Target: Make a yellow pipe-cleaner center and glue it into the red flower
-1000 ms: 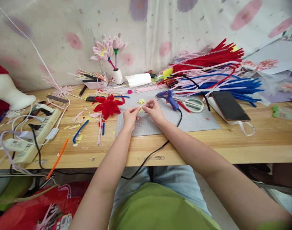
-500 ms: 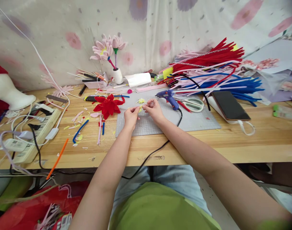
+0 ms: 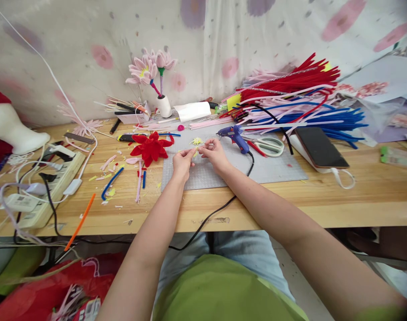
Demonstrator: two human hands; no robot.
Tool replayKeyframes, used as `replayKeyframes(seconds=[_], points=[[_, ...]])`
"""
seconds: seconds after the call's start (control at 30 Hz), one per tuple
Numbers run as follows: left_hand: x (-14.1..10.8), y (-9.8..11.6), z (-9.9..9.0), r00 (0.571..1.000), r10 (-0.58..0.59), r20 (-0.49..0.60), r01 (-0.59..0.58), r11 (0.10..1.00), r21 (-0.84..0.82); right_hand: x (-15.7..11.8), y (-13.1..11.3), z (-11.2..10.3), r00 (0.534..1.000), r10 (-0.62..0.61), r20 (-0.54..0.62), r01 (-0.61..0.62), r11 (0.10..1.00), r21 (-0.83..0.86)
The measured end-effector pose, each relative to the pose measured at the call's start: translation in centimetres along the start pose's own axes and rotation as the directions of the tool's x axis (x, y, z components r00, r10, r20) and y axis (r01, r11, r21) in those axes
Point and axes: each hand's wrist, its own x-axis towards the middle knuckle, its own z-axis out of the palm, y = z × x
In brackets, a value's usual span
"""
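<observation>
Over the grey cutting mat [image 3: 210, 178], my left hand [image 3: 183, 164] and my right hand [image 3: 215, 154] meet with fingers pinched. Between their fingertips is a small yellow piece [image 3: 195, 154], mostly covered by the fingers; its exact form is too small to tell. Just beyond them lies a little pile of thin yellow strips [image 3: 196, 141]. A red fuzzy flower [image 3: 151, 149] rests left of my left hand. To the right of my right hand, a blue glue gun [image 3: 234, 137] lies on the mat, beside white-handled scissors [image 3: 270, 146].
Pipe cleaners [image 3: 290, 98] in red, pink and blue are heaped at the back right, behind a phone [image 3: 322, 147]. A power strip [image 3: 61, 189] with cables stands left. Pink flowers [image 3: 143, 69] rise from a white holder [image 3: 163, 107]. The glue gun's black cord [image 3: 219, 208] crosses the table edge.
Both hands stay in nearly the same place. Less of the yellow piece shows between the fingertips now.
</observation>
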Motion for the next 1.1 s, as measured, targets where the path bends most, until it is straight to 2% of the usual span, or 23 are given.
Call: replayKeyframes(seconds=[0.33, 0.47, 0.67, 0.87, 1.1], points=[[-0.5, 0.8, 0.2, 0.998, -0.048, 0.028, 0.052, 0.99, -0.132, 0.0, 0.0, 0.1, 0.996, 0.016, 0.085, -0.024, 0.996, 0.089], [-0.6, 1.0, 0.0, 0.997, -0.068, 0.046, 0.075, 0.983, -0.169, -0.1, 0.3, 0.2, 0.993, 0.018, 0.113, -0.026, 0.997, 0.069], [-0.4, 0.9, -0.2, 0.996, -0.068, 0.065, 0.079, 0.979, -0.188, -0.1, 0.4, 0.3, 0.996, 0.029, 0.084, -0.032, 0.999, 0.034], [-0.4, 0.5, -0.1, 0.999, -0.026, 0.042, 0.031, 0.991, -0.128, 0.0, 0.2, 0.2, 0.999, 0.036, 0.032, -0.036, 0.999, 0.007], [-0.4, 0.6, -0.2, 0.99, -0.039, 0.135, 0.048, 0.997, -0.063, 0.1, 0.1, 0.0, 0.998, 0.064, -0.011, -0.064, 0.997, 0.032]])
